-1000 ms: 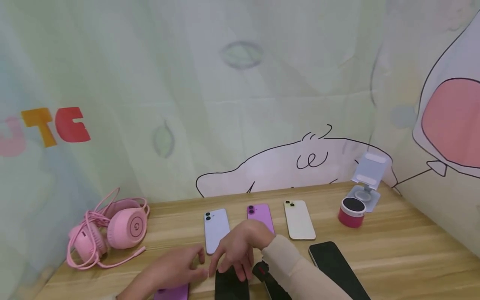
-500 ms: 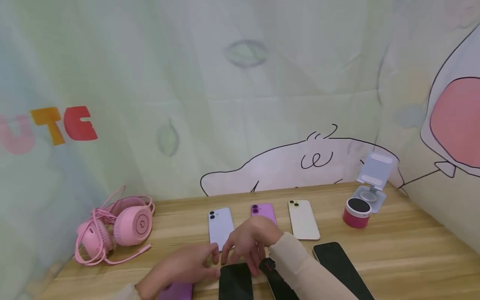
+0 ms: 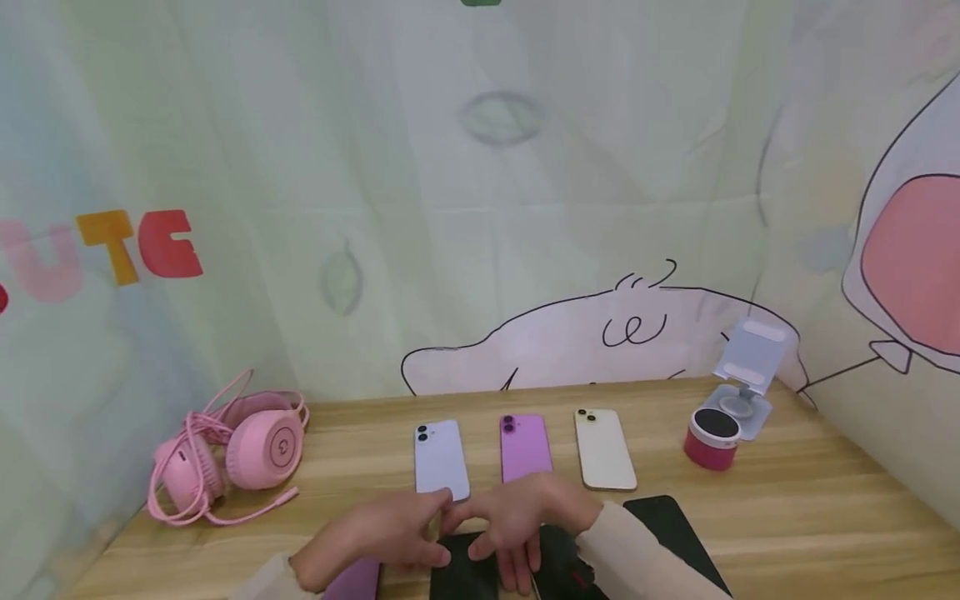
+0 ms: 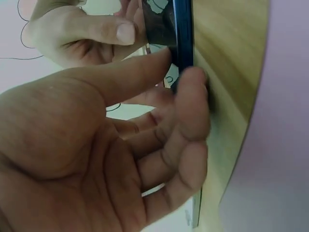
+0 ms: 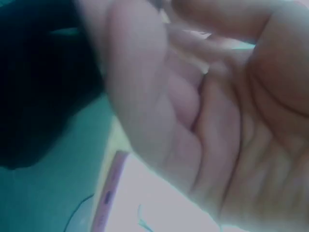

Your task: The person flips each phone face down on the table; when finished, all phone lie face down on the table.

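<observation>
A black phone point(image 3: 463, 575) lies screen up at the front of the table, its glossy screen and blue edge point(image 4: 185, 34) showing in the left wrist view. My left hand point(image 3: 382, 529) pinches its far corner, thumb on the screen side and index finger at the edge. Over the same phone hovers my right hand point(image 3: 521, 512), its index finger reaching toward the left fingertips. The right thumb stands off the screen, and the other fingers hang loosely by the phone's right side. A purple phone point(image 3: 352, 581) lies partly hidden under the left wrist.
Lilac point(image 3: 440, 458), magenta point(image 3: 525, 450) and white point(image 3: 604, 450) phones lie in a back row. Dark phones point(image 3: 678, 537) lie at right, one partly under the right sleeve. Pink headphones point(image 3: 258, 454) sit left; a red-and-white round speaker point(image 3: 710, 442) and folding stand point(image 3: 752, 354) sit back right.
Both hands have moved slightly nearer to me and closer together over the black phone. The right hand has lowered, and its thumb now shows over the screen.
</observation>
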`<move>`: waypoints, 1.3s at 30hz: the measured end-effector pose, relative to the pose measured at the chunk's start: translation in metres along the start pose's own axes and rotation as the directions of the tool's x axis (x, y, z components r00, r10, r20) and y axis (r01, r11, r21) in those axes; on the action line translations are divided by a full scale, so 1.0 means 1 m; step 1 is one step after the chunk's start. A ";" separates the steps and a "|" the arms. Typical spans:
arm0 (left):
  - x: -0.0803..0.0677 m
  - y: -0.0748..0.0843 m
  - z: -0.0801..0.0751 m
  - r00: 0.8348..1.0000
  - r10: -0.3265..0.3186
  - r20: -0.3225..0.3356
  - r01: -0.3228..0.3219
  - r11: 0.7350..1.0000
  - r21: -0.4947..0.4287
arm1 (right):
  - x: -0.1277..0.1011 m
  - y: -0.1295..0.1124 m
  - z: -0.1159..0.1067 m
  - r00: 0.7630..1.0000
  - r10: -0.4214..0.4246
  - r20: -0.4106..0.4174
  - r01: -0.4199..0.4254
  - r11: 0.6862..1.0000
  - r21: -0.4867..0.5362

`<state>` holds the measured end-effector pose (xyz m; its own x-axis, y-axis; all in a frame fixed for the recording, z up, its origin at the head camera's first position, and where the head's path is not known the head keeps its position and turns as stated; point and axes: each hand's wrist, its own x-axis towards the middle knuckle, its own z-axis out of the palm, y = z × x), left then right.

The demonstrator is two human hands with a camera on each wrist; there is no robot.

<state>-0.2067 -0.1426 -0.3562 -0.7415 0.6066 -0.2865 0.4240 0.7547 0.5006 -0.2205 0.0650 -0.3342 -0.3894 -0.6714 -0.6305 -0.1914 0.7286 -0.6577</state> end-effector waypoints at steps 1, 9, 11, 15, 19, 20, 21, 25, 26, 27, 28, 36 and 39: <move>-0.002 0.004 -0.001 1.000 0.017 0.015 -0.017 0.999 -0.038 | 0.000 0.000 0.001 1.000 0.013 -0.013 -0.013 1.000 0.004; -0.011 0.013 0.000 0.998 0.053 0.041 -0.043 0.974 -0.221 | 0.030 0.011 0.011 0.986 0.056 -0.156 -0.071 0.993 -0.097; -0.009 0.010 0.001 0.996 0.065 0.057 -0.052 0.978 -0.202 | 0.034 0.015 0.011 0.985 0.058 -0.161 -0.076 0.992 -0.103; -0.007 0.005 0.004 0.995 0.067 0.080 -0.050 0.979 -0.199 | 0.024 0.007 0.012 0.986 0.066 -0.153 -0.077 0.995 -0.069; -0.011 0.006 0.007 0.997 0.063 0.051 -0.049 0.967 -0.250 | 0.006 -0.007 0.015 0.985 0.042 -0.165 -0.042 0.999 0.006; -0.011 0.006 0.007 0.996 0.069 0.050 -0.054 0.966 -0.252 | 0.002 -0.009 0.015 0.986 0.033 -0.164 -0.029 0.999 0.024; -0.011 0.005 0.006 0.996 0.069 0.065 -0.051 0.966 -0.252 | 0.000 -0.011 0.015 0.986 0.025 -0.166 -0.019 0.999 0.038; -0.010 0.006 0.002 0.995 0.037 0.093 -0.009 0.957 -0.290 | -0.007 -0.011 0.012 0.983 0.002 -0.185 0.012 0.997 0.079; -0.011 0.007 0.002 0.995 0.020 0.093 0.009 0.952 -0.306 | -0.008 -0.011 0.011 0.980 -0.011 -0.197 0.028 0.996 0.080; -0.012 0.010 0.001 0.996 0.005 0.087 0.024 0.946 -0.323 | -0.009 -0.011 0.009 0.976 -0.028 -0.215 0.046 0.996 0.081; -0.013 0.012 0.001 0.998 -0.008 0.066 0.030 0.938 -0.345 | -0.011 -0.011 0.007 0.970 -0.045 -0.237 0.067 0.994 0.084; -0.011 0.021 0.001 0.994 0.051 -0.094 -0.083 0.919 -0.386 | -0.018 -0.009 -0.001 0.925 -0.192 -0.326 0.244 0.962 0.125; -0.012 0.024 0.000 0.991 0.024 -0.130 -0.066 0.942 -0.329 | -0.017 -0.008 -0.003 0.924 -0.221 -0.312 0.272 0.953 0.130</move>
<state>-0.1872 -0.1318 -0.3409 -0.7923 0.5872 -0.1657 0.2775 0.5886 0.7593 -0.2146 0.0709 -0.3166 -0.5990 -0.7389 -0.3086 -0.1709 0.4945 -0.8522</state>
